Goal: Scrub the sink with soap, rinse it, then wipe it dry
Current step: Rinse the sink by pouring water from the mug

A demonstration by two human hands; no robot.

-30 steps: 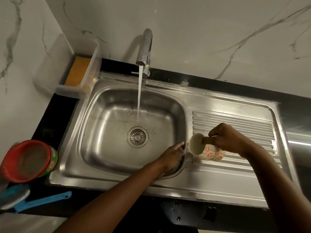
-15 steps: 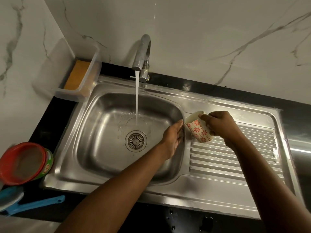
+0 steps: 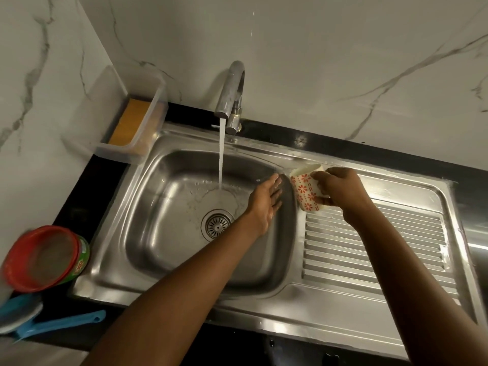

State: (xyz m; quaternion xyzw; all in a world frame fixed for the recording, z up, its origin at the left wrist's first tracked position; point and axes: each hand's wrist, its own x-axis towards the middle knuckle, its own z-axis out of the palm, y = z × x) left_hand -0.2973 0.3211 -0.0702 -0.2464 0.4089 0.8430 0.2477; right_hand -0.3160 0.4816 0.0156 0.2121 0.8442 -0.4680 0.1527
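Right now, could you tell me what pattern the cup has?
The cup is cream with red-orange flower prints, seen best in the head view.

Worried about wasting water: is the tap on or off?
On. A steady stream of water falls from the tap into the sink, near the drain.

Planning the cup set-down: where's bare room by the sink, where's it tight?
Free: ribbed drainboard right of the basin, near side of the right hand holding the cup; basin floor left of the drain. Crowded: left counter (red-lidded tub, blue brush); clear container back-left.
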